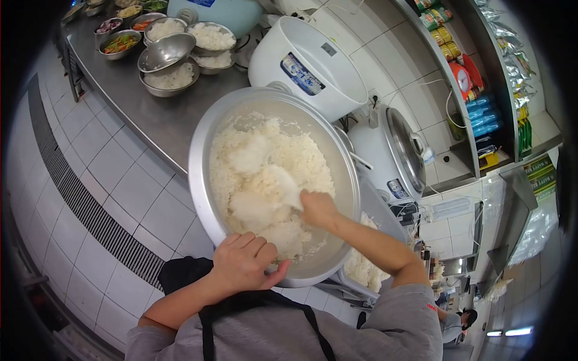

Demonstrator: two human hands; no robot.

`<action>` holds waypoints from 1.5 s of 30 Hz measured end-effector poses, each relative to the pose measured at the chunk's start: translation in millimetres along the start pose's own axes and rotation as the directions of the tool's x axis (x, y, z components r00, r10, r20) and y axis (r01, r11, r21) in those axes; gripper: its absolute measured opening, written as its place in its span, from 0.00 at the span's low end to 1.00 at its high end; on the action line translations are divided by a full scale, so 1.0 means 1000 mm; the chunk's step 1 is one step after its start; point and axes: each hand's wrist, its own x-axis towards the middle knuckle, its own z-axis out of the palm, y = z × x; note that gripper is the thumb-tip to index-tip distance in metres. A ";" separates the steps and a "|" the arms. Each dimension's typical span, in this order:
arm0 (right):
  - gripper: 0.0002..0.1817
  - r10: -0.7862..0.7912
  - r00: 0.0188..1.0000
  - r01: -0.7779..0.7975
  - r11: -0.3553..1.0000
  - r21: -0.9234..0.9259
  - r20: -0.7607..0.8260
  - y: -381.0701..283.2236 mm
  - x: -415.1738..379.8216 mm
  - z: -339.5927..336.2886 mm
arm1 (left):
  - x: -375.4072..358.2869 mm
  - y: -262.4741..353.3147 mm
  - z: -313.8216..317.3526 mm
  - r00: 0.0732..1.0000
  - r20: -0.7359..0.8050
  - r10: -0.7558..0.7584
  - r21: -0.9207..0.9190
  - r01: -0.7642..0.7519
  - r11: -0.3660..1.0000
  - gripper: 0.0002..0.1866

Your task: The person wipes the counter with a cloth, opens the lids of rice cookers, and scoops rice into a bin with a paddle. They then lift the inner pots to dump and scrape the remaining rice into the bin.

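A large silver inner pot (203,141) holds a heap of cooked white rice (313,157), and steam blurs part of it. My left hand (245,260) is closed on the near rim of the pot, its thumb on the inner side. Inside the pot, my right hand (319,209) grips a white rice paddle (290,191) by its handle. The paddle's blade is partly sunk in the rice and blurred.
On the steel counter (129,96) stand metal bowls of rice (174,79) and chopped vegetables (120,44). A white cooker body (307,66) and a lidded rice cooker (391,150) line the wall. A tray of rice (364,265) sits right. Another person (460,322) stands far off.
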 end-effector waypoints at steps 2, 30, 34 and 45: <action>0.10 -0.073 0.996 0.076 0.996 -0.047 0.056 -0.017 -0.014 -0.010 | -0.001 0.001 0.000 1.000 0.006 -0.012 0.013 0.012 1.000 0.15; 0.07 0.182 0.973 -0.216 0.932 -0.290 -0.140 0.048 0.026 -0.034 | 0.000 0.001 0.004 0.999 -0.048 -0.025 -0.006 0.025 1.000 0.14; 0.07 0.060 0.991 -0.082 0.979 -0.189 -0.120 0.006 -0.002 -0.011 | -0.001 0.000 0.000 1.000 -0.017 -0.012 0.016 0.012 1.000 0.13; 0.04 0.133 0.986 -0.011 0.641 -0.767 0.096 0.075 -0.002 -0.109 | 0.000 0.001 0.003 1.000 0.012 -0.007 0.001 0.007 1.000 0.12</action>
